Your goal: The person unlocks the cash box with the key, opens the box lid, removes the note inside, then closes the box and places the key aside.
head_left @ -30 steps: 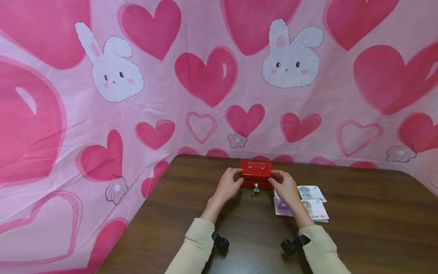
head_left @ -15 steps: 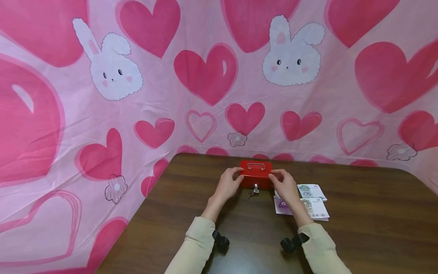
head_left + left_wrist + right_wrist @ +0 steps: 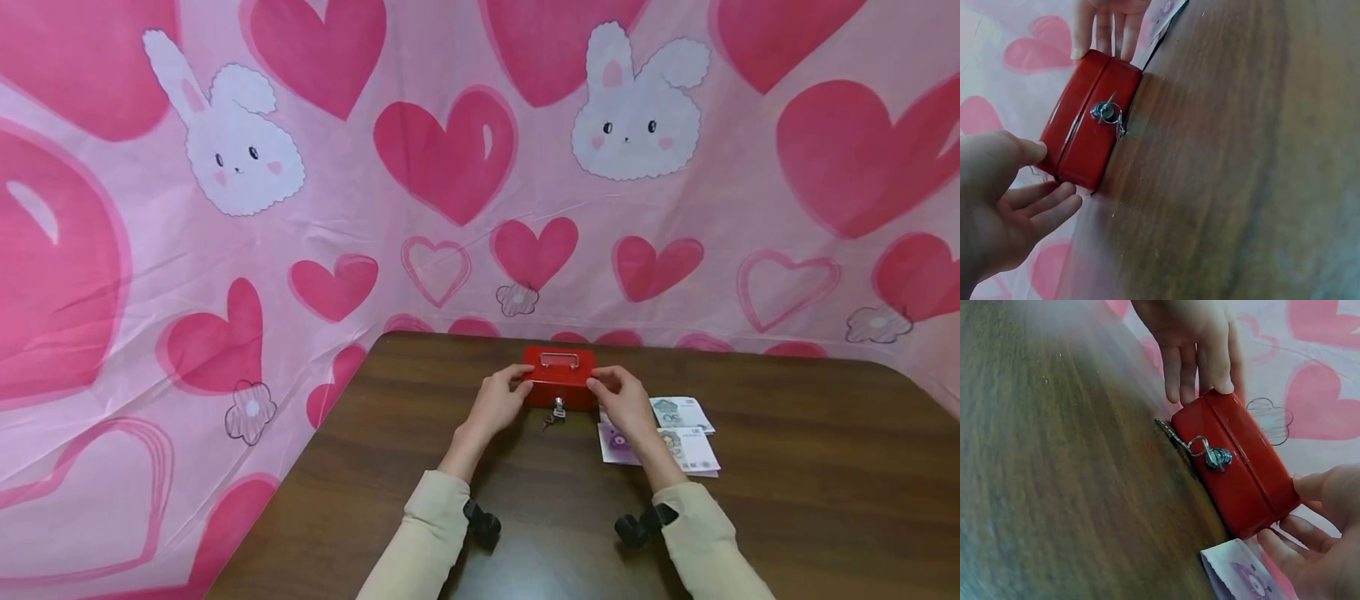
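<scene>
A small red cash box [image 3: 557, 388] with a wire handle [image 3: 559, 361] on its lid stands near the table's far edge. From its front lock [image 3: 1105, 112] hangs a ring of keys [image 3: 550, 420]. The lid lies down on the base, a thin seam showing between them. My left hand [image 3: 498, 402] holds the box's left end, thumb on the lid's front corner and fingers along the side. At the right end my right hand [image 3: 626, 405] grips the lid's corner in the same way, its thumb and fingertips also seen in the right wrist view.
Several folded banknotes [image 3: 690, 451] lie on the brown table [image 3: 810, 483] to the right of the box, partly under my right hand and wrist. One purple note [image 3: 1241, 572] is close to the box's right end. A pink heart-patterned cloth [image 3: 442, 167] hangs behind the table.
The lid has come down onto the base, closing the gap seen along its front a second ago. Both hands keep their places at the box's ends.
</scene>
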The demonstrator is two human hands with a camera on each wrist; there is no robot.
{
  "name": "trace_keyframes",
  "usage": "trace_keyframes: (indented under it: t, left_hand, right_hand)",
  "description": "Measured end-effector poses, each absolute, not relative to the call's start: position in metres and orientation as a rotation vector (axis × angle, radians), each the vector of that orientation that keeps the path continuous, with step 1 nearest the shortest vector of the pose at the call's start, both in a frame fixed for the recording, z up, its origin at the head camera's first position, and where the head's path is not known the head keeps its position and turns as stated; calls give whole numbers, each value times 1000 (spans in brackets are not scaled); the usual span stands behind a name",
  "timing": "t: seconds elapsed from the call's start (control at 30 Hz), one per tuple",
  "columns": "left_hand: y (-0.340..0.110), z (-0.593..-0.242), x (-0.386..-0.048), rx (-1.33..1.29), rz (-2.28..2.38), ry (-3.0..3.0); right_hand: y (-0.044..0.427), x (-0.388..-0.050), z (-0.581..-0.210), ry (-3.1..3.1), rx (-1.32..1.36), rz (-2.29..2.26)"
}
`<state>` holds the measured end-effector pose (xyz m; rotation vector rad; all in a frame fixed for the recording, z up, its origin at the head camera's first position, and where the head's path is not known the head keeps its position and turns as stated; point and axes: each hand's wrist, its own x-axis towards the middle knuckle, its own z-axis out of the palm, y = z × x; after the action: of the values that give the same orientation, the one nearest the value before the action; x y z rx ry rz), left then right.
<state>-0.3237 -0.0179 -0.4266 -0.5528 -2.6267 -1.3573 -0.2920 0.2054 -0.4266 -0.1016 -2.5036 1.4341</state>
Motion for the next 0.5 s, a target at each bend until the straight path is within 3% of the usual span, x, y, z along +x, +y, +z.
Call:
trace_keyframes:
  t: [0.5]
  left_hand:
    - [-19,-425,-323,-552,-1345,-2634]
  right_hand:
    - [205,-284,-404,-2486,-12,1218]
